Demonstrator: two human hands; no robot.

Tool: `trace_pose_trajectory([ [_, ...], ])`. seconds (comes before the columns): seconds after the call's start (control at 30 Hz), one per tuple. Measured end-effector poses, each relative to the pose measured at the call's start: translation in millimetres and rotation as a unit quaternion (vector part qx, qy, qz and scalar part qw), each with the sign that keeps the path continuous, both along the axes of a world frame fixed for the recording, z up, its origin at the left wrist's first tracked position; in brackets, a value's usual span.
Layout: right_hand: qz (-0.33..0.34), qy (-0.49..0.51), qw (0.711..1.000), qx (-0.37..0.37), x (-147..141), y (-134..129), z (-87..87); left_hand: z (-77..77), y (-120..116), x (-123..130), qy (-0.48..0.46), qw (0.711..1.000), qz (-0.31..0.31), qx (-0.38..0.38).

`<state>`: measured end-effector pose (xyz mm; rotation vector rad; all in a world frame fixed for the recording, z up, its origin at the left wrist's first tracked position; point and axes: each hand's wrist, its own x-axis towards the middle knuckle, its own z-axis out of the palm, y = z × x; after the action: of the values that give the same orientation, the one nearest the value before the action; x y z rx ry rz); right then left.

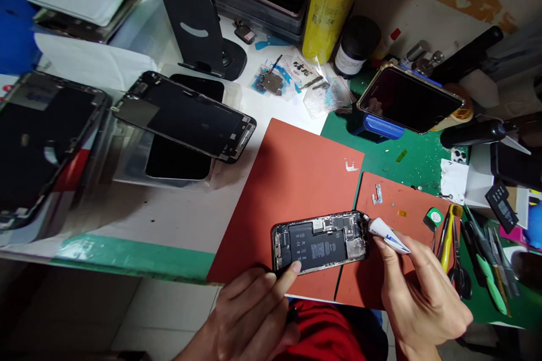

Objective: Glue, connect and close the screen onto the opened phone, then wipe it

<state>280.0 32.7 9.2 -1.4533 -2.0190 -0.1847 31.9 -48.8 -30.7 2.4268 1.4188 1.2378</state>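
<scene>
An opened smartphone (322,245) lies on the orange mats with its black battery and circuit board exposed. My left hand (256,307) grips its near left side, the index finger pressed on the battery's edge and the other fingers curled; the thumb is mostly hidden. Pinched between the thumb and fingers of my right hand (419,287) is a small white glue tube (387,235) with blue print. Its narrow tip is at the phone's right end; whether it touches the frame I cannot tell. Beyond the phone, small metal brackets (376,194) rest on the mat.
Detached phone screens (186,115) are stacked at left. A phone (410,97) leans on a blue stand at the back right, near a yellow spray can (332,5). Scissors (459,276), tweezers and a green-handled tool (491,285) lie at right. The bench's front edge (139,262) is close.
</scene>
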Motion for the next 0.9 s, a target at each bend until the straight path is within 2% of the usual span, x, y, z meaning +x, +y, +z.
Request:
trace_pose_trajectory([
  [0.33, -0.012, 0.013, 1.000, -0.008, -2.3, -1.3, 2.5, -1.5, 3.0, 2.2, -0.014, 1.000, -0.007, 0.013],
  [0.9, -0.012, -0.043, 0.999, -0.008, -4.5, -5.9, 6.0, -1.5, 2.4, 2.3, -0.017, 1.000, -0.008, 0.008],
])
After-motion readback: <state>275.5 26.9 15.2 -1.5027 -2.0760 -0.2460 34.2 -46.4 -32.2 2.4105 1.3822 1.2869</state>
